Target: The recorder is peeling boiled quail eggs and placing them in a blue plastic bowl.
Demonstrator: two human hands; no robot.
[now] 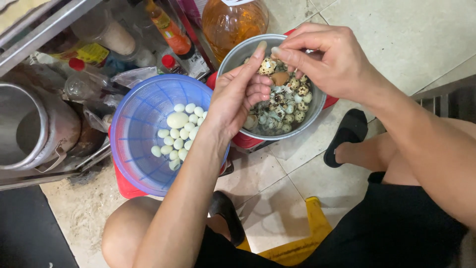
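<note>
My left hand (pixel 238 97) holds a speckled quail egg (pixel 267 65) over a metal pot (pixel 233 57), fingers curled around it. My right hand (pixel 325 57) pinches at the top of that egg with thumb and forefinger. The pot holds several speckled eggs and bits of broken shell (pixel 282 106). To the left, a blue plastic colander (pixel 136 129) holds several peeled white eggs (pixel 177 133), one of them larger than the rest.
A large metal kettle (pixel 29 129) sits at the left under a shelf with bottles and jars (pixel 106 47). An amber bottle of oil (pixel 230 20) stands behind the pot. Black sandals (pixel 347 134) rest on the tiled floor; a yellow stool (pixel 302 243) is below me.
</note>
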